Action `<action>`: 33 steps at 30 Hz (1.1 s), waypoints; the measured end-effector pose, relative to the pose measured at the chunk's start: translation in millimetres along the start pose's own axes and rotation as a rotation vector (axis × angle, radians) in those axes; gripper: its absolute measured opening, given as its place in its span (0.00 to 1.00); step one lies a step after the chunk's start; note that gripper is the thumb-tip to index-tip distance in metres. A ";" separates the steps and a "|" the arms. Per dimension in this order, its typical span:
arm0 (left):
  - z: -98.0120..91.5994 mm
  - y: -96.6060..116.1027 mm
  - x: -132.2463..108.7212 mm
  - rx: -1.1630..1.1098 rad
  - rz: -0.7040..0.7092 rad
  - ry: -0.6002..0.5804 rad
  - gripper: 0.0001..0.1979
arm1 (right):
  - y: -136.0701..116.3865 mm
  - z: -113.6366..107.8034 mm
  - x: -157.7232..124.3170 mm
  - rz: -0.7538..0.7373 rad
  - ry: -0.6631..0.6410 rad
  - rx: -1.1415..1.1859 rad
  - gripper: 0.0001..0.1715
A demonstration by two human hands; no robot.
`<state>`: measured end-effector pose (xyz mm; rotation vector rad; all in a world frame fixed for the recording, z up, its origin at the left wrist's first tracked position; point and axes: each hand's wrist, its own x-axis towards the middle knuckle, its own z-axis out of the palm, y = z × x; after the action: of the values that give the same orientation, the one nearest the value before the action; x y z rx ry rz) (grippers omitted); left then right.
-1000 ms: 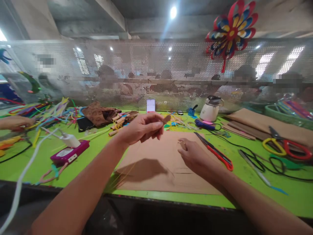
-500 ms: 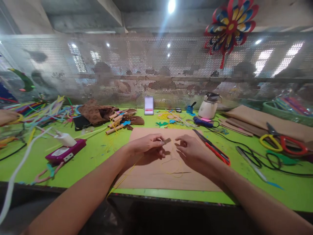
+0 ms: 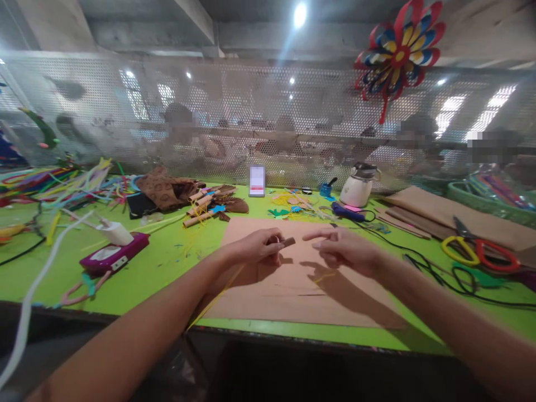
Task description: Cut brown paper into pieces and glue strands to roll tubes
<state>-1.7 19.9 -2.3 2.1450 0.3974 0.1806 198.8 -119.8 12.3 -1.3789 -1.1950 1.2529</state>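
My left hand pinches a small brown strip, its free end pointing right. A thin yellow string trails from beneath this hand toward the table's front edge. My right hand is a short gap away from the strip, index finger stretched out and thumb apart from it; I see nothing held between them. Both hands are above a tan board. Below the right hand, another bit of yellow string shows. The right hand and forearm hide most of the red-handled knife.
Scissors and a black cord lie at right, near brown sheets. A white jug, a phone and paper rolls stand or lie behind. At left is a purple power strip.
My right hand has moved right and away from the left hand, now covering the knife. The yellow loop on the board has shifted right under it. The left hand keeps the strip.
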 end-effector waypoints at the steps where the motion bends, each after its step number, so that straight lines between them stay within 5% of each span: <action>1: -1.3 0.3 -0.1 0.055 0.005 -0.004 0.15 | -5.7 -11.7 -5.3 -0.010 0.010 -0.091 0.25; 5: -6.7 3.7 -6.3 0.357 0.032 -0.002 0.12 | -17.4 -52.6 -21.0 -0.007 0.045 -0.431 0.24; 8: -3.0 5.2 -16.1 0.445 0.046 -0.004 0.13 | -6.0 -60.1 -24.5 0.029 0.040 -0.617 0.22; 13: 11.6 11.0 -32.3 0.543 0.129 0.078 0.14 | 26.0 -42.1 -29.2 0.015 -0.082 -0.880 0.18; 15: 14.4 14.9 -37.3 0.570 0.129 0.103 0.14 | 31.0 -37.6 -32.8 -0.024 -0.024 -1.006 0.18; 19: 17.5 21.7 -46.1 0.600 0.066 0.102 0.14 | 23.8 -22.8 -39.9 -0.361 0.119 -1.265 0.15; 23: 20.9 23.3 -53.2 0.609 0.058 0.143 0.14 | 13.9 18.3 -42.6 -0.641 -0.089 -1.357 0.10; 27: 18.4 18.3 -56.9 0.593 0.076 0.136 0.14 | 16.7 51.5 -38.8 -0.647 -0.155 -1.538 0.08; 33: 13.7 9.6 -62.2 0.621 0.097 0.128 0.13 | 24.5 58.9 -31.5 -0.681 -0.183 -1.704 0.08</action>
<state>-54.2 -17.4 -0.9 2.7765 0.4666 0.2772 141.6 -153.6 -12.9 -1.5492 -2.7651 -0.4396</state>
